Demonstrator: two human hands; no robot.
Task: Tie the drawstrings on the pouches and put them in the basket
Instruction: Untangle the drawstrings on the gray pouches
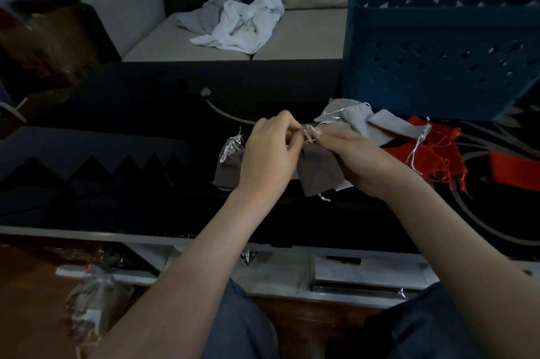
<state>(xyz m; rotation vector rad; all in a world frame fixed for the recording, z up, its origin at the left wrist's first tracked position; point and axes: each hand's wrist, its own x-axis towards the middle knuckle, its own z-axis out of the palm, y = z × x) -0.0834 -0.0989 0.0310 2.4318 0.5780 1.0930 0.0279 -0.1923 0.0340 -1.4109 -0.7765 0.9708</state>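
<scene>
A pale sofa [306, 34] fills the top of the frame, with a dark glossy table [131, 113] across the middle. A blue plastic basket [438, 60] with triangular cut-outs stands on the table at upper right. Crumpled white towels [242, 22] lie on the sofa seat, upper centre. At right, a frayed red cloth [432, 154] lies under a small pile of light grey pouches [359, 119], just in front of the basket. At centre, the left hand [268, 154] and right hand [359, 160] meet fingertip to fingertip, both pinching the white drawstring [309, 132] at the mouth of a taupe pouch [318, 171] – its body lies just below the pinch, between the two palms. A second taupe pouch [229, 166], its cord bunched at its top, lies just left of the left hand
</scene>
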